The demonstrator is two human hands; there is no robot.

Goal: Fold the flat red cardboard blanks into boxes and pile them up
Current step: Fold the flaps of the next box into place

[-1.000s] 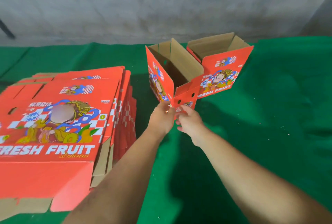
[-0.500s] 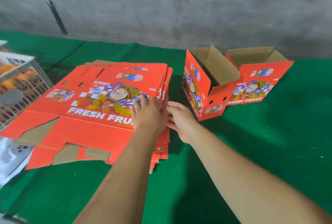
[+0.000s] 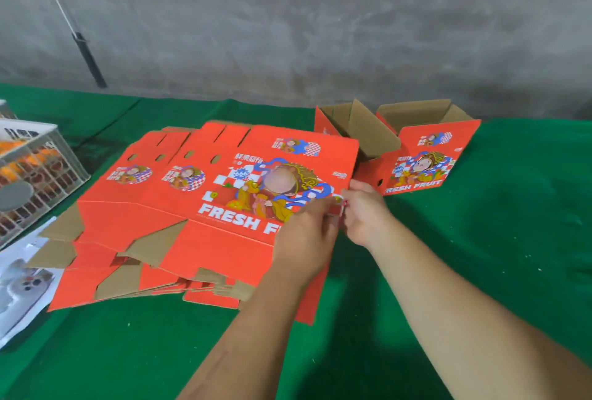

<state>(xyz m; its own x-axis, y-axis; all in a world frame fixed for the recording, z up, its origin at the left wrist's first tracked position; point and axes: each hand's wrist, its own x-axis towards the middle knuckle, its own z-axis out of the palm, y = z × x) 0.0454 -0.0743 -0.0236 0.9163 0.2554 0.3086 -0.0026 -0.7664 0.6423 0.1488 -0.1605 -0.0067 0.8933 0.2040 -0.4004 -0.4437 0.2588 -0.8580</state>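
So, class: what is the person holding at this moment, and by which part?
Both hands, left hand and right hand, pinch the top flat red blank of the stack at its right edge, near the printed picture.

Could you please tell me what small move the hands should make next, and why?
Probably lift the top blank clear of the stack: the left hand and the right hand both pinch its right edge, and it already sits raised and skewed there.
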